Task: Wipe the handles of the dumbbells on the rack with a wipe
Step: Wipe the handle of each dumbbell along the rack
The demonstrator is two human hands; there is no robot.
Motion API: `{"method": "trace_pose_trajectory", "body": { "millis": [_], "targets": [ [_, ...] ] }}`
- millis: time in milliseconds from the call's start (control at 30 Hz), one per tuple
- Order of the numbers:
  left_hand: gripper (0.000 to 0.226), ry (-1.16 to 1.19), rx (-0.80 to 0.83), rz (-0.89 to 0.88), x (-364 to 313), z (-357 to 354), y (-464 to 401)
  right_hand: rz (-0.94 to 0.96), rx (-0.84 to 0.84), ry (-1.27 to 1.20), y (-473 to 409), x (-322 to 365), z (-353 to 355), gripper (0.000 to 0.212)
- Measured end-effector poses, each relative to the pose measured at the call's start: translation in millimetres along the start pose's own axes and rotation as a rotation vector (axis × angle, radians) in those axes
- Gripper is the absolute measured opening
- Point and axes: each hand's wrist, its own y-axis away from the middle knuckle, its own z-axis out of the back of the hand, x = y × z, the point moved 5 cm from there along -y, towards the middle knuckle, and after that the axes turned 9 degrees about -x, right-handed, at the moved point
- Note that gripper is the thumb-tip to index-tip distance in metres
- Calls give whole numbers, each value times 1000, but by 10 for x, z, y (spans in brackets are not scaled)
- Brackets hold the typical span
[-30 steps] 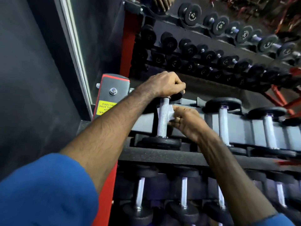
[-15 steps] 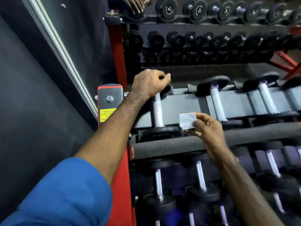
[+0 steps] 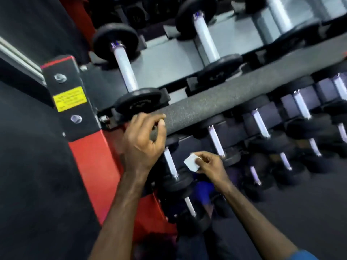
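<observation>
My left hand (image 3: 143, 145) curls over the upper head of the leftmost dumbbell (image 3: 170, 162) on the lower tier of the rack, just under the grey padded rail (image 3: 225, 104). That dumbbell's silver handle shows below my fingers. Just right of the handle, apart from it, my right hand (image 3: 209, 165) pinches a small folded white wipe (image 3: 191, 163). On the upper tier the leftmost dumbbell (image 3: 124, 66) lies free, with a second one (image 3: 205, 40) to its right.
The red upright post (image 3: 93, 162) with a black bracket and yellow label (image 3: 69, 98) stands left of my hands, beside a dark wall. Several more dumbbells (image 3: 260, 124) fill the lower tiers to the right. Dark floor lies at the lower right.
Both hands have dropped from the upper tier to the lower one. My left hand let go of the upper dumbbell's head. The wipe came off that handle and moved down. The view tilted downward.
</observation>
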Motion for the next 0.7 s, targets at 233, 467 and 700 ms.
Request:
{"method": "trace_pose_trajectory", "body": {
  "millis": [233,467,700],
  "targets": [
    [19,-31,426,186,607,-894,577,39,-46,83,-589,-740,-496,32],
    [53,-148,898,330,1229,-1724,894,118,-21,242,-1007,-734,-917,25],
    [60,-286,1056,252,1157,-2040,862,-147,199,28,-1017,-817,-1115,18]
  ]
}}
